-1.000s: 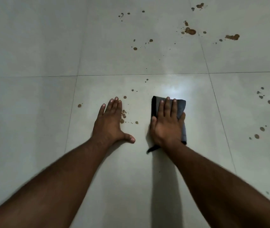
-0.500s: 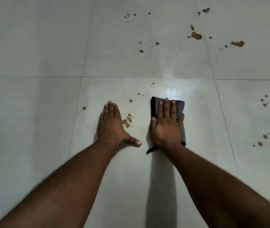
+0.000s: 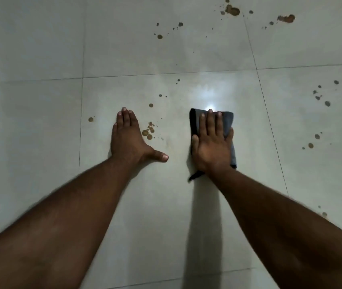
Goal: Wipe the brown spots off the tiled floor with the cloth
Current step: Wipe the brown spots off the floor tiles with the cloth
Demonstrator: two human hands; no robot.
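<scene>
The right hand lies flat, palm down with straight fingers, pressing on the dark grey folded cloth, which rests on the pale tiled floor; the cloth shows past the fingertips, along the thumb side as a darker edge, and along the little-finger side, with a thin dark corner sticking out beside the wrist; no brand, label or writing can be read on the cloth or anywhere on the floor; the left hand lies well apart from the cloth to its left, also flat and open on the tile, fingers together and straight, thumb spread out toward the cloth, holding nothing; between that hand and the cloth, just beside the left hand's index finger, sits a cluster of brown spots, untouched by the cloth; a single spot lies beyond the left hand, farther from the cloth; small spots trail up from the cluster; beyond the cloth, past a grout line, are scattered drops and two larger brown blotches; right of the cloth, across another grout line, lie greyish-brown dots; a bright glare sits just beyond the cloth's far edge.
</scene>
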